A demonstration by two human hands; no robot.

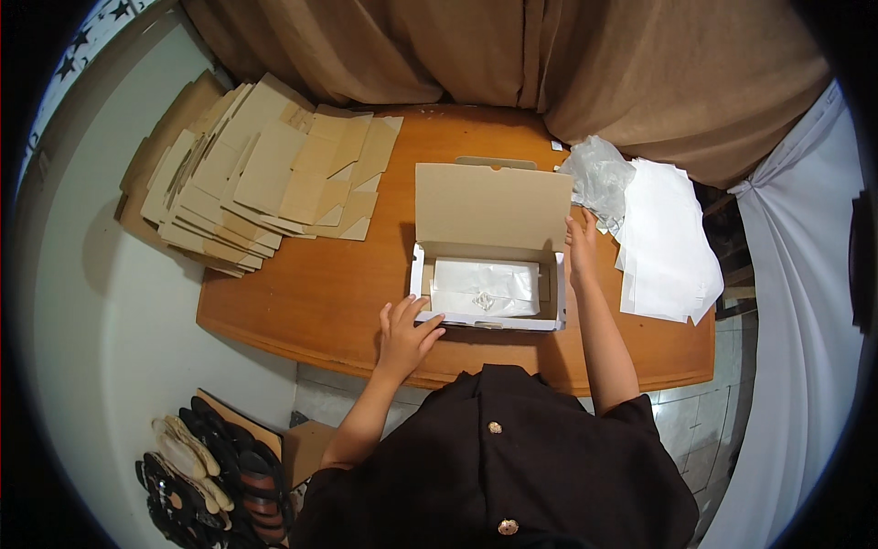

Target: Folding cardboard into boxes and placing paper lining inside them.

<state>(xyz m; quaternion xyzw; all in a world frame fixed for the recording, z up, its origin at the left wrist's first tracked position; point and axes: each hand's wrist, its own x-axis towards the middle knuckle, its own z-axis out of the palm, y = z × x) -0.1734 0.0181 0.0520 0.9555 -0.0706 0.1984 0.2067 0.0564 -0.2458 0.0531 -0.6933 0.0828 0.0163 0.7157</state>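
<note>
My left hand (403, 342) has its fingers loosely spread, fingertips touching the near left corner of an open box (526, 324), at about eight o'clock from its middle. My right hand (582, 245) stands upright against the right edge of the raised lid (494, 207), at two o'clock; I cannot tell whether it is pinching that edge or merely resting there.

The box sits on the desk (320, 285) straight ahead of me, white outside and brown inside, its lid standing up at twelve. Within lies a flat white packet (485, 277) with a small mark near its front edge.

Farther out, at ten o'clock from the box, flattened brown cardboard (265, 174) lies stacked in overlapping layers. A crumpled clear plastic bag (596, 171) rests between one and two, just beside white paper sheets (670, 242) at three. Beyond the desk, a brown curtain (393, 46) hangs at twelve. Down at eight o'clock, shoes (261, 494) are bunched beside the wall (137, 302).
</note>
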